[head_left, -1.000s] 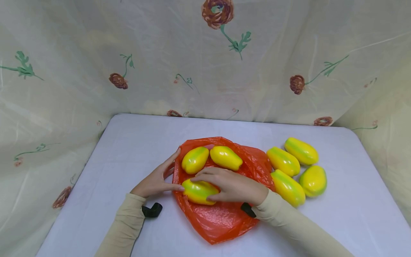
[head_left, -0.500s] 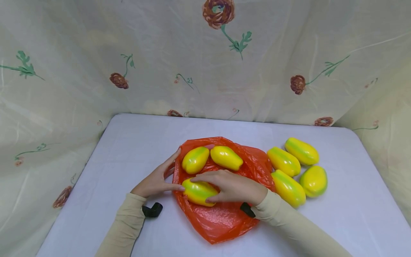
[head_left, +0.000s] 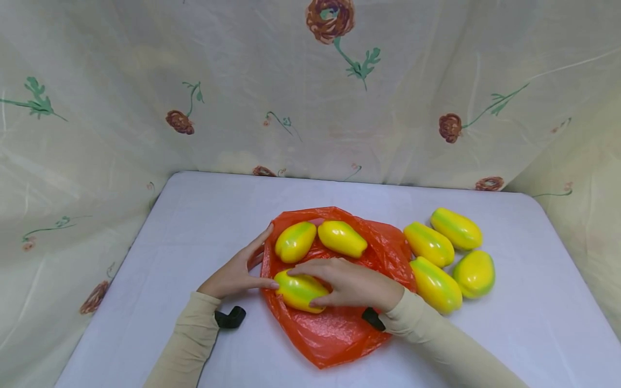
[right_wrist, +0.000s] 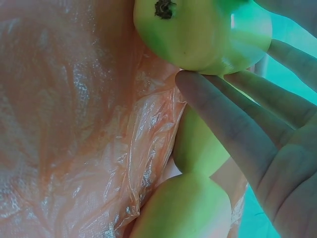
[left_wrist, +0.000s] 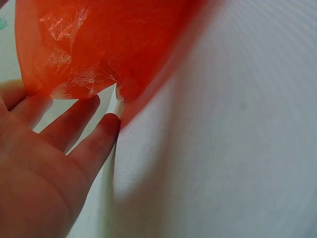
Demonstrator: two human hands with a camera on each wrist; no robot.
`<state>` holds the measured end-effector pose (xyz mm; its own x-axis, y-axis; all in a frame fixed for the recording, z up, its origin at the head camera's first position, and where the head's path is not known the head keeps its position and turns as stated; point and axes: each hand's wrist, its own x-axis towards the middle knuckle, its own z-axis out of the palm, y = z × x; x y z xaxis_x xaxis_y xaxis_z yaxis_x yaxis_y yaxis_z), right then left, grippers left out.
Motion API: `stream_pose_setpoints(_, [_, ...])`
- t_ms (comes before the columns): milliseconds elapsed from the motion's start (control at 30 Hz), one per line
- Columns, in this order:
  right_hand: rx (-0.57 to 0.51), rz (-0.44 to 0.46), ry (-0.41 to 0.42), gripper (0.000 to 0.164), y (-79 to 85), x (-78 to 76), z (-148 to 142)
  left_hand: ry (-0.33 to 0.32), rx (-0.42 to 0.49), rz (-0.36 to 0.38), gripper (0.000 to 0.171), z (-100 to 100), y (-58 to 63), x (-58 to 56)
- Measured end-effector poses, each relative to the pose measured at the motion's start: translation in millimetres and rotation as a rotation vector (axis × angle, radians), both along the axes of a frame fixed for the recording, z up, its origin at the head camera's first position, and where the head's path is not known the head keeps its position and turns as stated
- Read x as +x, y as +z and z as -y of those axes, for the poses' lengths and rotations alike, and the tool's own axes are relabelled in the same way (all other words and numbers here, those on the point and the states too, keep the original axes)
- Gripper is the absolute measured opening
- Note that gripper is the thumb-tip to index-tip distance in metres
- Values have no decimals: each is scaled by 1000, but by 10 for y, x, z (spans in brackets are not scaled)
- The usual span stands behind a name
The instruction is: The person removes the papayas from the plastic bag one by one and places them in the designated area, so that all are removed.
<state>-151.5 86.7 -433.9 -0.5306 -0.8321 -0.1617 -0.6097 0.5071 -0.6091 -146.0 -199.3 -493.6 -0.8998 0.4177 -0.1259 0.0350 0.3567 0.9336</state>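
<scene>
A red plastic bag (head_left: 335, 328) lies with its mouth spread wide on the table. Inside, my right hand (head_left: 346, 283) grips a yellow-green papaya (head_left: 298, 291), thumb on the near side and fingers over the far side. The right wrist view shows those fingertips against the papaya (right_wrist: 193, 34) and its dark stem end. Two more papayas, one on the left (head_left: 295, 242) and one on the right (head_left: 342, 238), lie at the bag's back. My left hand (head_left: 237, 275) touches the bag's left rim with thumb and fingers spread; its fingers look straight against the plastic (left_wrist: 89, 49) in the left wrist view.
Several papayas lie loose on the white table (head_left: 204, 215) right of the bag, the nearest papaya (head_left: 436, 285) against its edge. Flowered cloth (head_left: 233, 108) hangs behind and beside the table. A black wrist mount (head_left: 230, 318) is on the left wrist.
My right hand and the papaya in it have shifted very slightly down and to the left. The left hand, the bag and the other papayas look unmoved.
</scene>
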Motion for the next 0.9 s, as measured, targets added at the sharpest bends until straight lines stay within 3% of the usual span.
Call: stream_pose_setpoints(900, [-7,11,-27,69,-51,19,-24,2,-10,5,115,3,-18,-7])
